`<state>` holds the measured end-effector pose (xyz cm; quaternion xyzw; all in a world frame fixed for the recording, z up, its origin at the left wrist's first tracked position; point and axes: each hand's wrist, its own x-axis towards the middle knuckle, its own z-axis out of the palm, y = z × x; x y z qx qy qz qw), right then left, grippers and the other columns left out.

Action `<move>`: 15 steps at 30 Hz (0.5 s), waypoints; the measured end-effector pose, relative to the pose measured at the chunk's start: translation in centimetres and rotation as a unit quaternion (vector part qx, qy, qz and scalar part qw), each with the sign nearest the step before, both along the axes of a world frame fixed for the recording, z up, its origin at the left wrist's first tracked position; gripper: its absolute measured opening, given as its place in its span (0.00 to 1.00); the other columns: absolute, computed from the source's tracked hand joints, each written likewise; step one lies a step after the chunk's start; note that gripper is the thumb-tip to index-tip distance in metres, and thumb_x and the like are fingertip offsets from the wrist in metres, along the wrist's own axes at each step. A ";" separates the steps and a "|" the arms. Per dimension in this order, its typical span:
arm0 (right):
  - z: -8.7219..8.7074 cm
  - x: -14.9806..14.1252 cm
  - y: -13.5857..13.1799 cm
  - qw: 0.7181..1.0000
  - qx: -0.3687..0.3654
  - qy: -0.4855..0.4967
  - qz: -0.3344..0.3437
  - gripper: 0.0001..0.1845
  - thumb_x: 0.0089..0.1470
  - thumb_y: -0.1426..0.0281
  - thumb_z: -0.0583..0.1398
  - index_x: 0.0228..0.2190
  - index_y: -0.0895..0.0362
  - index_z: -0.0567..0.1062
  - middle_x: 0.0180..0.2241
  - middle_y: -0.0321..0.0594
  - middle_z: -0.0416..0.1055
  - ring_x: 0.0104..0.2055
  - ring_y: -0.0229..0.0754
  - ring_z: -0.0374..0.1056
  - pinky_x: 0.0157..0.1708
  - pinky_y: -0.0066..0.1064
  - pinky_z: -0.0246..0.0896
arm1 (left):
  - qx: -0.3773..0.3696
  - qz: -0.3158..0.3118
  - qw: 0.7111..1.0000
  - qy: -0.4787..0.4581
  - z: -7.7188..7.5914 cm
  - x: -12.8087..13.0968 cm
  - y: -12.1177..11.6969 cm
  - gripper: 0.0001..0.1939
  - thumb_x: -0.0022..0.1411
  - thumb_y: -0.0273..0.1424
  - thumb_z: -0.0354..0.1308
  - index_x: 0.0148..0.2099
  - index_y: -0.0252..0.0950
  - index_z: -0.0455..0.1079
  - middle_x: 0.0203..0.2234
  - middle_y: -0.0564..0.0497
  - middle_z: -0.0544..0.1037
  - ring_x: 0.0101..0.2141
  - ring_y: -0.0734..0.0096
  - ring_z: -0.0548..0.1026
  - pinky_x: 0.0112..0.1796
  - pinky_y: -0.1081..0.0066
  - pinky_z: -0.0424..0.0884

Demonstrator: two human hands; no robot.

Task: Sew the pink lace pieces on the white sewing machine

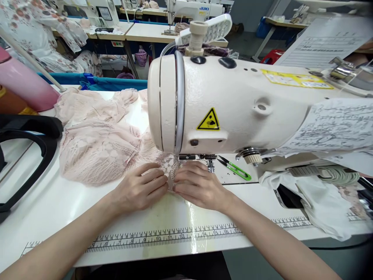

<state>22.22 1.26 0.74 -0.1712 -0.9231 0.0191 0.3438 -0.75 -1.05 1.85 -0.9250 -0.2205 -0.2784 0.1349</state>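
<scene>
Pale pink lace fabric (pixel 100 149) lies bunched on the table, its near end running under the head of a white sewing machine (pixel 233 105). My left hand (pixel 142 188) grips the edge of the lace, its fingers curled together. Close beside it, my right hand (pixel 201 184) is closed on the same strip of lace, just below the machine's needle area. The fingertips of both hands nearly meet at the fabric. The needle itself is hidden behind the machine head and my right hand.
Green-handled thread snips (pixel 237 170) lie right of the needle area. Further right are a phone (pixel 288 196) and white cloth (pixel 317 202). A black frame-like object (pixel 48 151) stands at left beside a pink bottle (pixel 27 83). A printed ruler (pixel 157 239) runs along the table's front.
</scene>
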 end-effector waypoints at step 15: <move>-1.4 0.1 -0.1 0.999 0.021 -0.041 -0.011 0.09 0.59 0.81 0.57 0.36 0.57 0.74 0.32 0.31 0.77 0.38 0.33 0.72 0.35 0.24 0.63 | -0.185 0.121 0.966 0.138 -2.2 -0.3 0.8 0.33 0.66 0.43 0.50 0.68 0.34 0.54 0.63 0.41 0.64 0.62 0.51 0.63 0.61 0.53 0.59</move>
